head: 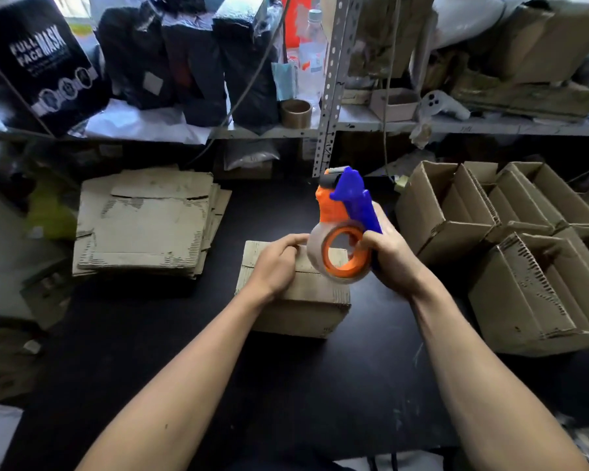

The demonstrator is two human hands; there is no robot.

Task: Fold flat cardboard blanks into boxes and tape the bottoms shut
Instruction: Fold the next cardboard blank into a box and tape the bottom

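right hand [390,256] grips tape dispenser [346,229]

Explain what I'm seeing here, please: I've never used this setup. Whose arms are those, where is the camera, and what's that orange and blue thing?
There is no machine: a person works with bare hands, and the single camera sits on their head, looking forward and down. So the two arms reaching in from the bottom are the person's own. The right hand grips a tape dispenser, blue and orange, with a roll of clear tape on it, raised above a box. The left hand rests on that cardboard box, its fingertips at the roll. The box stands on a dark table. To the left lies a stack of flat cardboard blanks; to the right stand folded boxes with their tops open. Behind is a cluttered shelf.
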